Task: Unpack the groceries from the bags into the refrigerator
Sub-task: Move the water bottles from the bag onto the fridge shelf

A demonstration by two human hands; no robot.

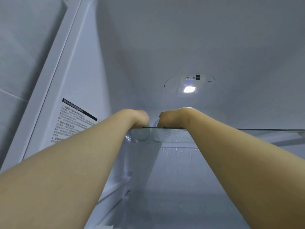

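Reaching into the refrigerator (pixel 165 38) with both bare forearms, crossing over the front edge of the glass shelf (pixel 264 130). Bending the left grip (pixel 140 118) and the right grip (pixel 170 117) down at the wrist just above the glass shelf, near each other but not touching. Hiding the fingers behind the wrists, so not possible to tell how far open either grip is or what it is holding.

Showing through the glass shelf, right under the hands, two rounded clear shapes (pixel 140 134) sitting on it, too blurred to name, with a green sliver (pixel 164 127) peeking out at the shelf's edge beneath the right grip.

Glowing on the back wall above the glass shelf, a round control panel (pixel 189 83) with a lit lamp. Sticking to the side wall left of the glass shelf, a printed label (pixel 74 119). Clinging to the back wall just below the glass shelf, water droplets (pixel 176 150).

Leaving open room above the glass shelf and along its span to the right of the forearms.
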